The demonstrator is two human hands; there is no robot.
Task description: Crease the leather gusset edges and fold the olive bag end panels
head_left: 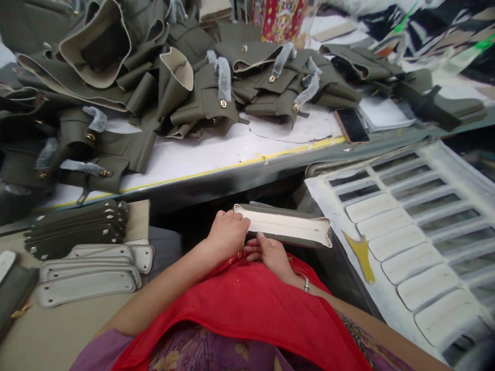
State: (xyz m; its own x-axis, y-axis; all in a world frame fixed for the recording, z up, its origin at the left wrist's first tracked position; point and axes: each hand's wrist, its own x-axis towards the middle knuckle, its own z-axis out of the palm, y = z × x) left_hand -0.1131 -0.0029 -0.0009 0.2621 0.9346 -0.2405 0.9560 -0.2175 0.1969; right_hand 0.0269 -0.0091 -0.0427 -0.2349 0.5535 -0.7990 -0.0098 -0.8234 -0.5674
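Note:
A long olive leather piece with a cream lining (288, 226) is held flat over my lap, lining side up. My left hand (228, 233) is closed over its left end. My right hand (270, 253) grips it from below near the middle, thumb up against its near edge. A red cloth (251, 304) covers my lap under both hands.
Stacked olive and cream strips (87, 257) lie on the low table at left. A heap of olive bag parts (154, 87) covers the white workbench (216, 154), with a phone (351, 125) near its edge. A slatted white rack (410, 226) with cream strips and a yellow scraper (362, 255) stands right.

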